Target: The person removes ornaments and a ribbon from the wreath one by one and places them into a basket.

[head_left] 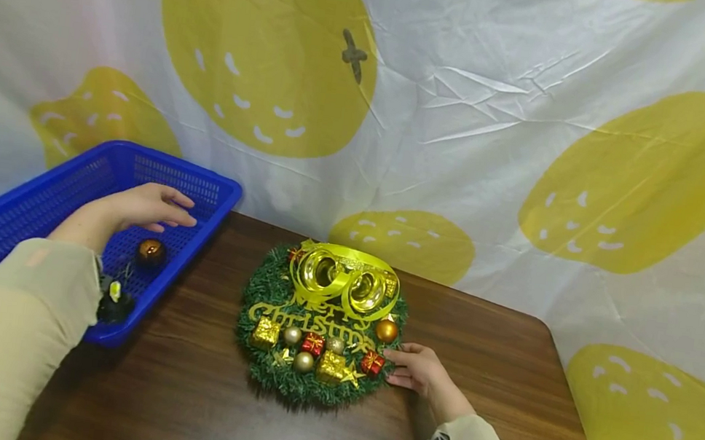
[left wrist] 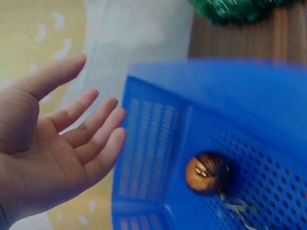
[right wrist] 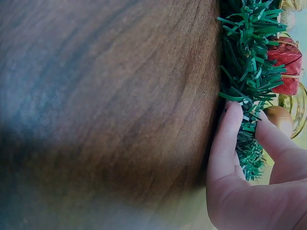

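A green Christmas wreath (head_left: 280, 380) lies on the table with golden bells (head_left: 365, 291), yellow ribbon, small gift boxes, baubles and "Merry Christmas" lettering on it. At its right edge my right hand (head_left: 416, 369) pinches the tinsel, the thumb above and the fingers at the underside, as the right wrist view shows. My left hand (head_left: 152, 209) is over the blue basket (head_left: 209, 232), its fingers spread and relaxed with nothing in them. A shiny brown-orange bauble (left wrist: 205, 173) lies in the basket below that hand, apart from it.
The brown wooden table (head_left: 482, 346) reaches back to a white curtain (head_left: 458, 115) with yellow fruit prints. At the left, the basket's raised rim stands beside the wreath, with a strip of table between them. Dark wrist cameras sit at both cuffs.
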Available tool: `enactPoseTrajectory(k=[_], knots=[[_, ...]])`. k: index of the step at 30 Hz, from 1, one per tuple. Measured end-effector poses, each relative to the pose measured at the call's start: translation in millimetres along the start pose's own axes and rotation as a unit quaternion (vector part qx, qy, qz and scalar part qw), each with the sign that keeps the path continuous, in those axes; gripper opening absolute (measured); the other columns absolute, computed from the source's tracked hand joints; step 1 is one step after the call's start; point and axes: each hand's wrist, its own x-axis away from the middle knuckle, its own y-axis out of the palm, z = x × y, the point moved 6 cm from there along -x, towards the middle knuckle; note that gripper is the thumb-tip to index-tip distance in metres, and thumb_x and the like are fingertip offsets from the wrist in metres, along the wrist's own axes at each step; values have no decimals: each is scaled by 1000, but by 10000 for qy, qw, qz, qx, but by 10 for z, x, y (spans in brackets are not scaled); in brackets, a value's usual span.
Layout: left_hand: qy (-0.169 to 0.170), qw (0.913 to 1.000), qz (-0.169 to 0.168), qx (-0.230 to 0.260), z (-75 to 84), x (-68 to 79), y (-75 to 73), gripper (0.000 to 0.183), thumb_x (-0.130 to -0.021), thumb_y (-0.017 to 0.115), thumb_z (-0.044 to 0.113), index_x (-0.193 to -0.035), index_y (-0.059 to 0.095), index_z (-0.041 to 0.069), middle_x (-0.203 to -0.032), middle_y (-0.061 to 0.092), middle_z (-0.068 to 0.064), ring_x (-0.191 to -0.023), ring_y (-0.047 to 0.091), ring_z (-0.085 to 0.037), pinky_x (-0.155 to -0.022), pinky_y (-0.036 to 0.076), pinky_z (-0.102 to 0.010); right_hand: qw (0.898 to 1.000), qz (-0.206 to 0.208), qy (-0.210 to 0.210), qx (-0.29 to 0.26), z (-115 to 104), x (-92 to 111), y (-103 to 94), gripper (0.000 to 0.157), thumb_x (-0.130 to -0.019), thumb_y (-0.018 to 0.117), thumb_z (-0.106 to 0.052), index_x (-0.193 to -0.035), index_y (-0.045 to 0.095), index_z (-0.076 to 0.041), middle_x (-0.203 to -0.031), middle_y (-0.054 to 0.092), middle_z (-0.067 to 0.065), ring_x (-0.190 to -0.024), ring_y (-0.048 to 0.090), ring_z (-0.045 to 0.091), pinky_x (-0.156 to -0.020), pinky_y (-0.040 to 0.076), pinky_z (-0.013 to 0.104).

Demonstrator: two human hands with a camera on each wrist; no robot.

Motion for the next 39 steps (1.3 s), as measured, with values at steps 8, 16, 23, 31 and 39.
enactPoseTrajectory(k=[8, 16, 23, 31, 39], knots=[[519, 9982, 25, 285, 399, -15, 85, 64, -94, 56, 29, -143, 29, -2, -141, 39, -28, -128, 41, -41, -104, 37, -52, 10000, 1, -15, 5, -3, 3, 2, 65, -89, 60, -5, -138, 22, 15, -85, 58, 3, -61, 58, 14, -59, 56, 26], [857, 9943, -23, 628, 611, -93, 283, 61, -93, 58, 25, -143, 32, 2, -142, 39, -25, -129, 41, -37, -106, 37, -49, 9999, 100, -15, 32, 11, 12, -4, 69, -88, 61, -6, -140, 20, 15, -92, 57, 8, -67, 60, 17, -61, 57, 28], [1194, 9893, -117, 831, 640, -190, 520, 62, -91, 60, 24, -143, 33, 2, -141, 42, -23, -127, 44, -36, -104, 39, -48, 9999, 147, -1, 76, 14, 26, 10, 69, -88, 62, -7, -140, 21, 14, -90, 56, 7, -64, 57, 16, -60, 57, 27], [1346, 9852, -258, 1031, 615, -274, 788, 57, -91, 61, 21, -140, 38, 4, -136, 47, -21, -124, 47, -35, -105, 38, -48, 9999, 88, -41, 68, -7, 37, 42, 68, -88, 62, -7, -139, 22, 15, -92, 55, 8, -66, 58, 17, -62, 57, 28], [1509, 9819, -477, 1037, 604, -337, 1027, 57, -90, 62, 24, -139, 40, 4, -136, 47, -23, -124, 47, -35, -104, 38, -49, 10000, 46, -19, 47, -19, 41, 55, 68, -88, 61, -6, -140, 21, 15, -89, 55, 6, -63, 57, 15, -60, 57, 27]])
